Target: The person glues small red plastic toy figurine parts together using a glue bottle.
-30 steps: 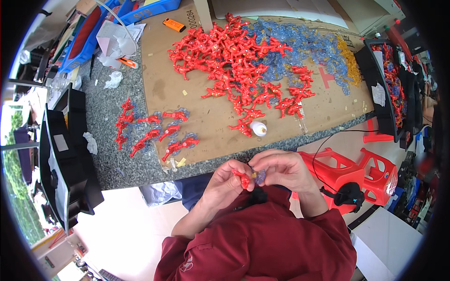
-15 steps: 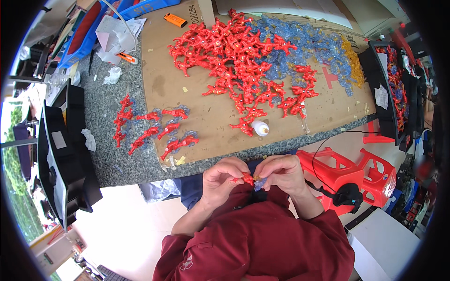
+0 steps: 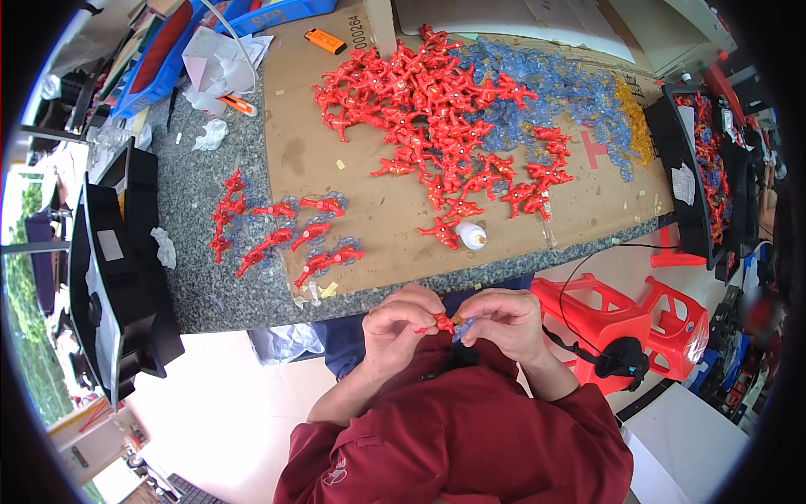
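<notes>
Pinching a red figure point(image 3: 445, 322) roughly sideways, bodyward of the white bottle point(image 3: 472, 237), the left hand point(image 3: 395, 326) faces the right hand point(image 3: 509, 322), which pinches a translucent blue piece point(image 3: 463, 329) just beside it.

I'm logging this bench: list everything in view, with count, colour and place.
Table: one, speckled grey, upper middle
Cardboard: one, brown, on the table
Red figures: many, red, heaped mid-cardboard, several more left
Blue pieces: many, blue, right of the heap
Yellow pieces: many, yellow, cardboard's right end
Bottle: one, white, near edge of cardboard
Orange items: two, orange, upper left
Black containers: several, black, both sides
Blue trays: at least two, blue, upper left
Stools: at least two, red, right
Left fingers: one hand's, bare, gripping a red piece
Right fingers: one hand's, bare, gripping a blue piece
</notes>
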Motion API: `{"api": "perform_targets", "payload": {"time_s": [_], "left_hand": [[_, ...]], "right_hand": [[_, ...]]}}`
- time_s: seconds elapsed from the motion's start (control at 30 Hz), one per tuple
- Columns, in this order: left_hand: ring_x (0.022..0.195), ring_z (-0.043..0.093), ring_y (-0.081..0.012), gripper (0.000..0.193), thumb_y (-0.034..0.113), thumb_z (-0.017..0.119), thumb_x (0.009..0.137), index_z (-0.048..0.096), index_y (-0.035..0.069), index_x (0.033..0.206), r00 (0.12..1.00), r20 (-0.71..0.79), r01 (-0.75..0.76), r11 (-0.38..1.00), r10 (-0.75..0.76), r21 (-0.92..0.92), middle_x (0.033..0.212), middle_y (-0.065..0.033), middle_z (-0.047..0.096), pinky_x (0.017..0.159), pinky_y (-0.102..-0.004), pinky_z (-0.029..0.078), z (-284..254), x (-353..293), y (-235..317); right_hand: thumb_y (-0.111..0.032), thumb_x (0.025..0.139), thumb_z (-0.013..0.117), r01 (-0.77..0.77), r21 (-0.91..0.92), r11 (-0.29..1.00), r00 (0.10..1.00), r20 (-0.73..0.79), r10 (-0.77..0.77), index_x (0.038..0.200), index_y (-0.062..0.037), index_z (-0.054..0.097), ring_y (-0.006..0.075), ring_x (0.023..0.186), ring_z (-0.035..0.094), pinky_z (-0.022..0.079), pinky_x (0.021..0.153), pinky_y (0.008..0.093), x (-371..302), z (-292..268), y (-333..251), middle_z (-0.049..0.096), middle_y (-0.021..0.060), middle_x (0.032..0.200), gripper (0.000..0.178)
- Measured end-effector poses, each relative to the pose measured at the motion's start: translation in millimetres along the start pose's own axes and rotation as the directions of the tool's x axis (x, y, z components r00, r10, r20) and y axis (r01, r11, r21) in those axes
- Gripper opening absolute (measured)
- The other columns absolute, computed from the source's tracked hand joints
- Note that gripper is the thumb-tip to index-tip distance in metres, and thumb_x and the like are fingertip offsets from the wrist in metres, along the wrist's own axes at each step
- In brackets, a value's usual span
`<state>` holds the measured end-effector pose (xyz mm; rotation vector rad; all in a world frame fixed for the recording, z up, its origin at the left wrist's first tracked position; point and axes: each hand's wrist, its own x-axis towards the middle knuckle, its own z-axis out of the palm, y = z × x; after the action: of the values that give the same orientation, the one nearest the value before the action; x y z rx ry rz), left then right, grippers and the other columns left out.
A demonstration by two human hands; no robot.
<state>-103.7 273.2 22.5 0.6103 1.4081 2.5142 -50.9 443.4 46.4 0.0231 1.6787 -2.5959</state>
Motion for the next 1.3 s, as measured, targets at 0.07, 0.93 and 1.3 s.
{"api": "perform_targets", "payload": {"time_s": [0.07, 0.93, 1.3], "left_hand": [[0.08, 0.057, -0.0224, 0.008, -0.004, 0.061, 0.078, 0.06, 0.003, 0.082, 0.999, 0.048, 0.005, 0.998, -0.008, 0.058, 0.087, -0.0113, 0.061, 0.067, -0.0311, 0.048, -2.4, 0.2, 1.5], [0.088, 0.062, -0.032, 0.014, 0.0, 0.071, 0.065, 0.066, 0.003, 0.078, 0.974, 0.226, -0.102, 0.939, 0.027, 0.328, 0.084, -0.0111, 0.065, 0.073, -0.0395, 0.053, -14.4, 17.6, 10.0], [0.084, 0.063, -0.028, 0.018, 0.002, 0.073, 0.058, 0.066, 0.004, 0.075, 0.923, 0.382, -0.239, 0.836, 0.037, 0.495, 0.08, -0.0089, 0.066, 0.069, -0.034, 0.054, -12.3, 27.3, 22.8]], "right_hand": [[0.006, 0.077, 0.063, -0.005, -0.052, 0.999, 1.0, 0.013, 0.006, 0.093, 0.0053, 0.062, 0.0152, 0.07, 0.064, 0.053, 0.06, 0.0233, -0.4, 1.9, -3.7, 0.064, 0.0121, 0.085, 0.016], [-0.003, 0.063, 0.076, 0.359, -0.579, 0.733, 0.924, 0.111, -0.365, 0.087, -0.0016, 0.064, 0.0218, 0.069, 0.064, 0.052, 0.057, 0.0271, -2.8, 9.3, -2.9, 0.064, 0.011, 0.082, 0.027], [0.001, 0.063, 0.074, 0.409, -0.497, 0.765, 0.909, 0.147, -0.39, 0.084, -0.0003, 0.064, 0.0211, 0.069, 0.065, 0.053, 0.058, 0.027, -1.1, 5.6, 6.5, 0.065, 0.0115, 0.081, 0.024]]}}
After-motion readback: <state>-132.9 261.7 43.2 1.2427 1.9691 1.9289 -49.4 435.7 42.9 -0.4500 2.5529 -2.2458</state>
